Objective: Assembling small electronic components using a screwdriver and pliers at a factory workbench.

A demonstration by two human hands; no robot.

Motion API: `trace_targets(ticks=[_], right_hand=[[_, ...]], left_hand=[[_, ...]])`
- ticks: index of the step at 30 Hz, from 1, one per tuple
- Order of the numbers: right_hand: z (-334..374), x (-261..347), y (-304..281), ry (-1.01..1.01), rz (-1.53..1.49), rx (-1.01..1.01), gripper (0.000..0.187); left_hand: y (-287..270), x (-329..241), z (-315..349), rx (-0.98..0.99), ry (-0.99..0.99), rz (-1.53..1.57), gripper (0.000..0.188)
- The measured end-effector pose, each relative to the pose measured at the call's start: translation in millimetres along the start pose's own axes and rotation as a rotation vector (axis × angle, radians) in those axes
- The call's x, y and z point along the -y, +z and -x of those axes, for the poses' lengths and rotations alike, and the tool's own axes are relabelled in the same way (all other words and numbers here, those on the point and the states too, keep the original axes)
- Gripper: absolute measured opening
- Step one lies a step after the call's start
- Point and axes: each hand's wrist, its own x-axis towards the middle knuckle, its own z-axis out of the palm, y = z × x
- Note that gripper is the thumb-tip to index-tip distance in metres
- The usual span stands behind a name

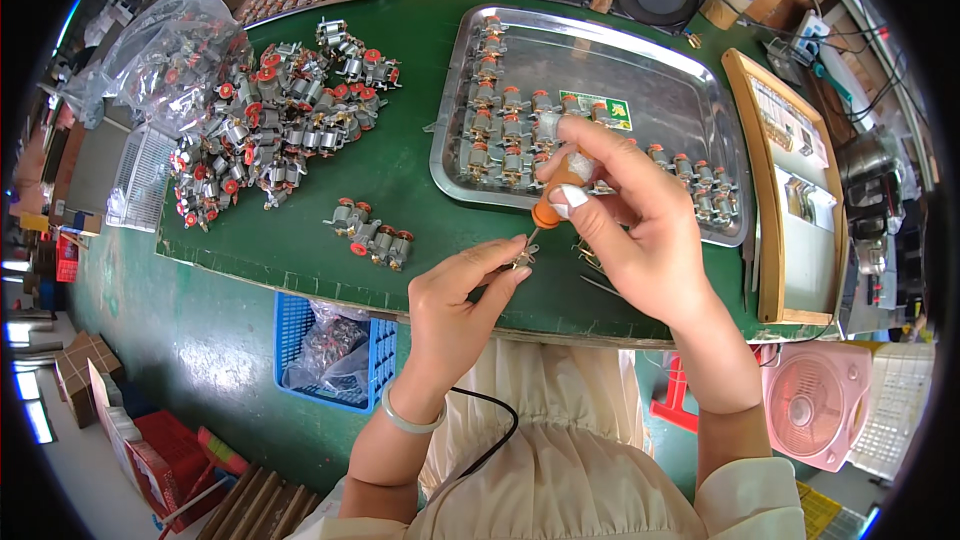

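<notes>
Over the table's near edge, my left hand (450, 300) is closed, pinching a small metal motor (522, 258) mostly hidden by its fingertips. My right hand (645, 225), white tape on its thumb and forefinger, grips a screwdriver (545, 214) by its orange handle. The thin shaft slants down to the pinched motor; I cannot make out exactly where the tip meets it. A few loose motors (388, 246) with red ends lie left of my left hand. Behind my right hand, a metal tray (650, 65) holds rows of similar motors (482, 125).
A heap of motors (290, 115) and a clear plastic bag (165, 60) cover the table's left. Another filled tray (262, 8) sits at the back. A wooden-framed case (772, 280) stands right. Tweezers (598, 285) lie beneath my right hand. Below are a blue basket (290, 340) and pink fan (845, 370).
</notes>
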Motion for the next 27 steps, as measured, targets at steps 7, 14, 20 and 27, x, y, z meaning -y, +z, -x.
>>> trace_targets(ticks=[7, 14, 20, 27], right_hand=[[-7.0, -10.9, -13.9, 0.037, -0.349, 0.209, 0.042], [-3.4, -7.3, 3.6, 0.021, 0.091, -0.121, 0.032], [-9.0, -11.3, -7.4, 0.148, -0.427, 0.056, 0.037], [-6.4, -14.2, 6.9, -0.012, 0.137, -0.125, 0.032]], left_hand=[[-2.2, 2.7, 0.4, 0.034, -0.088, 0.063, 0.024], [-0.3, 2.1, 0.0, -0.003, -0.078, 0.088, 0.025], [-3.1, 2.4, -1.7, 0.037, -0.11, 0.097, 0.025], [-0.8, 2.5, -2.1, 0.011, -0.139, 0.133, 0.025]])
